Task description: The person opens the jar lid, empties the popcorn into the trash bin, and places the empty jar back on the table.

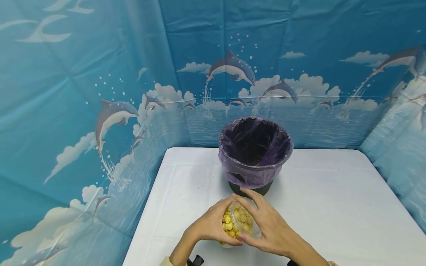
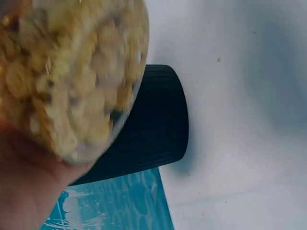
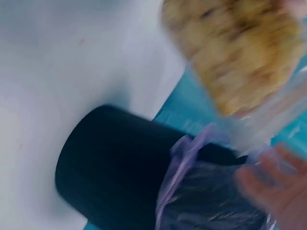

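Observation:
My left hand [image 1: 211,224] grips a clear round tub of yellow popcorn [image 1: 228,224], tilted over the front part of the table. Thumb and fingers of my right hand [image 1: 271,231] curl round the tub's clear lid [image 1: 255,229], which lies at the tub's mouth. In the left wrist view, popcorn [image 2: 86,86] shows through the tub wall, with part of the left hand [image 2: 33,182] below it. Blurred in the right wrist view, the lid [image 3: 276,112] lies between the popcorn [image 3: 235,52] and my right fingers.
A black bin [image 1: 261,189] lined with a purple plastic bag [image 1: 253,173] stands just beyond my hands on the white table [image 1: 332,207]. Small crumbs [image 2: 218,59] dot the tabletop. Blue dolphin-print sheeting [image 1: 186,122] surrounds the table's back and sides.

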The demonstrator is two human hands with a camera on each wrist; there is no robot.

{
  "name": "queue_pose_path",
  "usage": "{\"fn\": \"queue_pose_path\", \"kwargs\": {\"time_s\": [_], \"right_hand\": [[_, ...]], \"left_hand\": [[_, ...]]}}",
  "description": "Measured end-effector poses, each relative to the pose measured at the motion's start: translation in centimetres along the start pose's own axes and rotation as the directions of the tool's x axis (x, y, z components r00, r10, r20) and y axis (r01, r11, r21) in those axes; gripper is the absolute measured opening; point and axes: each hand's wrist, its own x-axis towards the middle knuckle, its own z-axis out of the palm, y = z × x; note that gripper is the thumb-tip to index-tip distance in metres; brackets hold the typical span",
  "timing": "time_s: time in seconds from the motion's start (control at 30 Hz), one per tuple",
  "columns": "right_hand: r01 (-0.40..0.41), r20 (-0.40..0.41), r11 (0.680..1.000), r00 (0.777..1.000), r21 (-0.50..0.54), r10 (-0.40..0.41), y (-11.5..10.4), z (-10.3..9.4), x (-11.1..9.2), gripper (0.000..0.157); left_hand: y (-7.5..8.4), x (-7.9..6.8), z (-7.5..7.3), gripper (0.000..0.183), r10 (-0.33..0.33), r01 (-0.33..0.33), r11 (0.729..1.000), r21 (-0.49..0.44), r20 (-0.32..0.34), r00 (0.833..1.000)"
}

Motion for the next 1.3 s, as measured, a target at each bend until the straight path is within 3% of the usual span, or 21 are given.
{"fn": "queue_pose_path", "kwargs": {"time_s": [0.07,0.17,0.27,0.33,0.47,0.57,0.73,0.87,0.93,1.0,1.07,1.17,1.23,1.3], "right_hand": [[-0.121,0.009,0.993,0.993,0.011,0.120,-0.6,0.0,0.2,0.090],[-0.276,0.020,0.961,0.961,-0.002,0.276,-1.7,0.4,0.6,0.082],[-0.345,0.019,0.938,0.938,-0.045,0.346,-2.5,1.1,0.9,0.068],[-0.353,0.006,0.931,0.935,-0.092,0.355,-2.8,1.6,1.0,0.057],[-0.303,-0.044,0.946,0.953,-0.117,0.300,-2.6,2.1,0.8,0.043],[-0.193,-0.058,0.977,0.980,-0.090,0.188,-2.0,1.9,0.7,0.043],[0.024,0.015,1.000,1.000,0.008,-0.024,-0.8,0.6,0.4,0.049],[0.071,0.085,0.987,0.993,0.142,-0.084,-0.5,-0.4,0.3,0.055],[-0.008,0.104,0.985,0.994,0.170,-0.010,-0.7,-0.6,0.4,0.059],[-0.131,0.109,0.980,0.987,0.148,0.115,-1.1,-0.5,0.6,0.066],[-0.282,0.112,0.955,0.956,0.092,0.272,-1.6,-0.4,0.8,0.073],[-0.458,0.138,0.889,0.882,0.019,0.451,-2.5,0.0,1.2,0.075],[-0.502,0.160,0.865,0.852,-0.017,0.498,-2.9,0.3,1.3,0.072],[-0.501,0.166,0.864,0.849,-0.052,0.502,-3.2,0.6,1.4,0.066]], "left_hand": [[0.3,0.0,0.4,0.115,-0.020,0.027,0.995,0.094,-0.075,0.997],[0.6,0.2,1.1,0.115,-0.014,0.045,0.982,0.186,-0.162,0.987],[0.9,0.5,1.8,0.112,0.013,0.042,0.967,0.250,-0.214,0.977],[1.0,0.6,2.2,0.111,0.019,0.041,0.965,0.260,-0.223,0.975],[1.1,0.4,2.2,0.107,-0.044,0.067,0.990,0.122,-0.181,0.982],[1.0,0.2,1.5,0.105,-0.083,0.080,0.996,-0.035,-0.111,0.990],[-0.1,0.3,0.1,0.108,-0.035,0.040,0.977,-0.211,0.029,0.999],[-0.7,0.4,-0.4,0.106,-0.002,0.028,0.966,-0.257,0.103,0.995],[-0.7,0.3,-0.2,0.106,-0.025,0.046,0.971,-0.235,0.090,0.996],[-0.5,0.2,0.2,0.106,-0.063,0.070,0.980,-0.186,0.040,0.997],[-0.2,0.2,0.7,0.107,-0.101,0.097,0.990,-0.106,-0.027,0.995],[0.4,0.3,1.7,0.113,-0.106,0.110,0.993,0.031,-0.111,0.988],[0.7,0.4,2.2,0.113,-0.084,0.100,0.989,0.109,-0.146,0.986],[0.8,0.5,2.6,0.113,-0.056,0.082,0.984,0.155,-0.165,0.985]]}}
